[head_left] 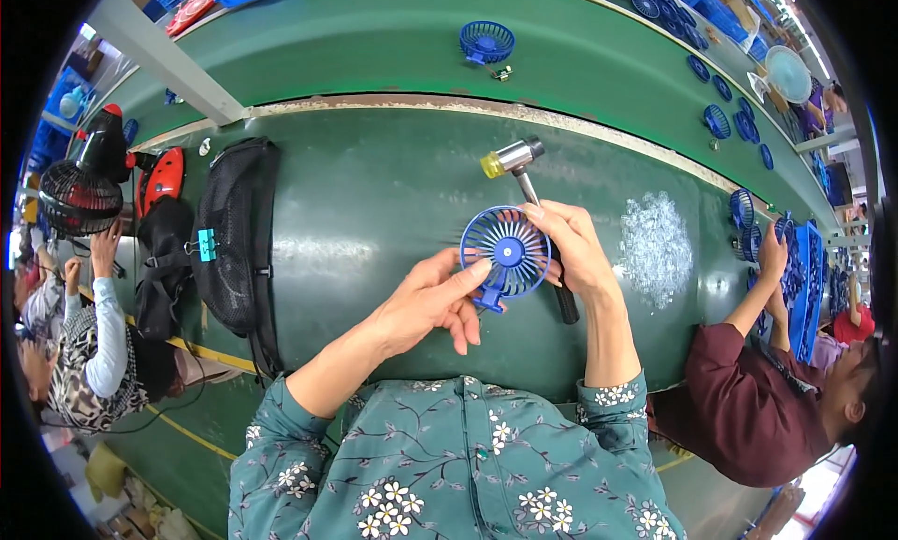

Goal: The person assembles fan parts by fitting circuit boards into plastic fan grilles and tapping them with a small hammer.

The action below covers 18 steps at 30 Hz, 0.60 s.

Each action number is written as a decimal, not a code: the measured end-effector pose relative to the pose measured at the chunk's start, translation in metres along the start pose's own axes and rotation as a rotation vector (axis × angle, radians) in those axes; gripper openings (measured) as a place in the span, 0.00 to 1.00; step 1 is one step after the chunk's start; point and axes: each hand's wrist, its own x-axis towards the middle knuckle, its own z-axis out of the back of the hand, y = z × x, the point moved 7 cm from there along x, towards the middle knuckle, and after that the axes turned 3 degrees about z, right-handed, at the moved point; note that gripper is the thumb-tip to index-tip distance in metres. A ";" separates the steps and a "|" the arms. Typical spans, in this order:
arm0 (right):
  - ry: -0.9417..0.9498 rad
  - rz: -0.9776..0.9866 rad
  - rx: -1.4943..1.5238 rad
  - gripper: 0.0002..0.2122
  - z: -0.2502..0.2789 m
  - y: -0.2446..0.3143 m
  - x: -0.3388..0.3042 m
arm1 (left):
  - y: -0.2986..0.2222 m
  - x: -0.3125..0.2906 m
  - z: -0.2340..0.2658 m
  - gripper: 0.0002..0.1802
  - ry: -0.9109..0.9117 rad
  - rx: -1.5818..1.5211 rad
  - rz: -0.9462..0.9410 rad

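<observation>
Round blue plastic fan gripped by half-curled left hand and right hand; dark-blue parts contained in long blue crate.

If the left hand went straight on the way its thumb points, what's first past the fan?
Probably the right hand, which grips the right edge of the blue fan; exact depth is unclear.
</observation>
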 end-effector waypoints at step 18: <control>-0.068 0.005 -0.171 0.19 -0.005 0.009 0.028 | 0.014 0.017 -0.017 0.16 -0.014 -0.349 -0.062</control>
